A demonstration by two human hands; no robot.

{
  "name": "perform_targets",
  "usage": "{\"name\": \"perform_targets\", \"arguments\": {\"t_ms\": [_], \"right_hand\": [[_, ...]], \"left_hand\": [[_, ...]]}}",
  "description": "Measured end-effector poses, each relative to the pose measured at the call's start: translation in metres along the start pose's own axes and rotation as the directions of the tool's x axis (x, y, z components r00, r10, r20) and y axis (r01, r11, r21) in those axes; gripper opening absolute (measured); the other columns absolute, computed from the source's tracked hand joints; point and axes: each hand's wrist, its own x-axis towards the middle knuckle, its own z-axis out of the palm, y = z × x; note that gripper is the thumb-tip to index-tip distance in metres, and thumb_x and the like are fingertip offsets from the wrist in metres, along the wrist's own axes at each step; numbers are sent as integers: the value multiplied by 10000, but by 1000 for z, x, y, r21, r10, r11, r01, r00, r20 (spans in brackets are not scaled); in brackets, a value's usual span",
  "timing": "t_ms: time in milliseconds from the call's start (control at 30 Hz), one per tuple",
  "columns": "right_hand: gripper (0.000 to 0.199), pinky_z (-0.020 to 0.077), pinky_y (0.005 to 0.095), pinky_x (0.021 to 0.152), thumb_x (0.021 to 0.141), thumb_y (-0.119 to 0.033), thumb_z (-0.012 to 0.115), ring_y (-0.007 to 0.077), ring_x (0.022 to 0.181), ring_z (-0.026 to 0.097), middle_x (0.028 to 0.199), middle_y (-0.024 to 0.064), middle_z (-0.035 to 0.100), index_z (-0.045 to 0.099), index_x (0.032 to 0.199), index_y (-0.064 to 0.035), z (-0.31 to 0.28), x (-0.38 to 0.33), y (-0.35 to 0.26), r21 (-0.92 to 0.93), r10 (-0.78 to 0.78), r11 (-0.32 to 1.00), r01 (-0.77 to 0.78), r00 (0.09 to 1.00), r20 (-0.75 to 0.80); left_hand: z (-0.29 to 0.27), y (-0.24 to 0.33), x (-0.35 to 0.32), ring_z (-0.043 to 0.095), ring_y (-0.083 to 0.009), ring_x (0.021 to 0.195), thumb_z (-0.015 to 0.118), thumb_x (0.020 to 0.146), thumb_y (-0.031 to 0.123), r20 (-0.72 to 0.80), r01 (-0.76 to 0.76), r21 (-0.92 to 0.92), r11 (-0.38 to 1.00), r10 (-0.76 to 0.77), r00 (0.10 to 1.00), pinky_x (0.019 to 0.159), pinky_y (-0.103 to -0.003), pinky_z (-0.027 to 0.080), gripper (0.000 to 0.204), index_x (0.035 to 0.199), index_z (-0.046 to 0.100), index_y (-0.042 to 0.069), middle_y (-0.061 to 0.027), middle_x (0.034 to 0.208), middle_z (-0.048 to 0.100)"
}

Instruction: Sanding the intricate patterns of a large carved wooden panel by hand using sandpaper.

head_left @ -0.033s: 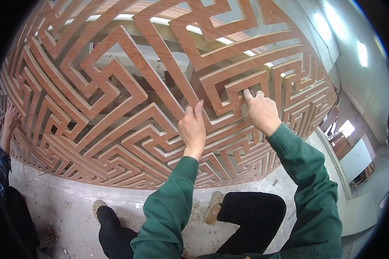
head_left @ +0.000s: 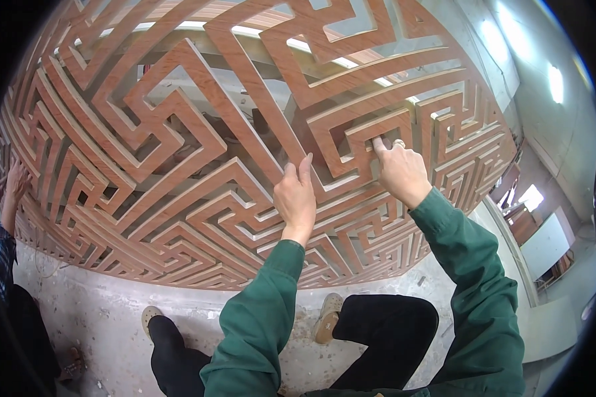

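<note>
Woodwork fills our view: a big fretwork panel of reddish-brown strips stands upright before us on the concrete floor. At its far left edge another person's hand rests on it. Our left hand lies open and flat against a diagonal strip, gripping nothing. Our right hand is loosely curled, its forefinger pressing a strip, with a small pale piece at the knuckles that we cannot make out. We judge the panel stiff but heavy, its thin strips breakable; hold it by the thick bars.
</note>
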Motion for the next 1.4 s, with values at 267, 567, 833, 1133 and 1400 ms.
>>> {"name": "perform_targets", "arguments": {"t_ms": [267,567,833,1133,1400], "right_hand": [[330,496,420,570,744,-95,519,353,659,621,804,218,597,606,1060,-130,-2,23,16,-42,-189,980,193,978,85],[373,496,428,553,746,-144,539,336,653,627,771,211,592,584,1117,-141,8,13,18,-123,-76,990,73,997,-18],[381,496,427,554,780,-159,503,340,653,627,774,210,600,591,1147,-212,2,0,0,-42,-103,994,102,994,-25],[271,503,429,569,761,-151,496,338,663,632,769,204,616,633,995,-146,7,5,-5,-79,-36,996,34,999,-26],[262,505,429,571,762,-132,491,340,677,632,798,210,610,625,987,-151,8,13,13,-147,54,987,-64,996,-68]], "left_hand": [[4,-1,1,561,-411,572,523,902,382,-34,-21,-25,999,21,999,476,-476,411,403,695,531,37,-207,569,554],[-5,10,0,562,-410,577,512,904,388,-50,-50,12,999,51,997,490,-476,418,401,714,590,43,-211,579,557],[-10,8,2,577,-420,626,513,893,414,-31,-38,60,997,40,999,534,-488,439,426,721,608,36,-227,605,571],[-15,12,5,593,-418,649,494,895,434,-7,-22,75,997,23,1000,562,-492,454,441,745,622,39,-228,625,588],[-11,16,4,591,-421,651,489,898,431,15,-18,41,999,18,1000,558,-495,452,437,748,609,38,-231,628,586]]}}
